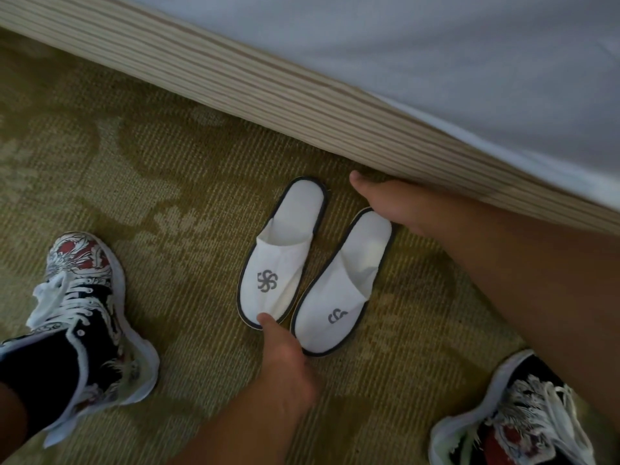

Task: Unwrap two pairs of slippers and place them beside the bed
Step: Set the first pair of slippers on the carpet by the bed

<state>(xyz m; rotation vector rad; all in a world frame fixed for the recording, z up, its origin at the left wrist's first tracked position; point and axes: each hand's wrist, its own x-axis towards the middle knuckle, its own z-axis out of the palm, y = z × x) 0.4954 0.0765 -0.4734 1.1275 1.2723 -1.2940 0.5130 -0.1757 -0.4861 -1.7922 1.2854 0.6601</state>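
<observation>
Two white slippers lie side by side on patterned carpet (151, 156), near striped bed skirt (302, 95). Left sneaker (84, 313) at far left. Left hand (285, 360): fingertip touching toe of left slipper (281, 256), grip unclear. Right slipper (345, 280): heel under right hand (396, 209), fingers extended flat. Right sneaker (523, 414) bottom right.
</observation>
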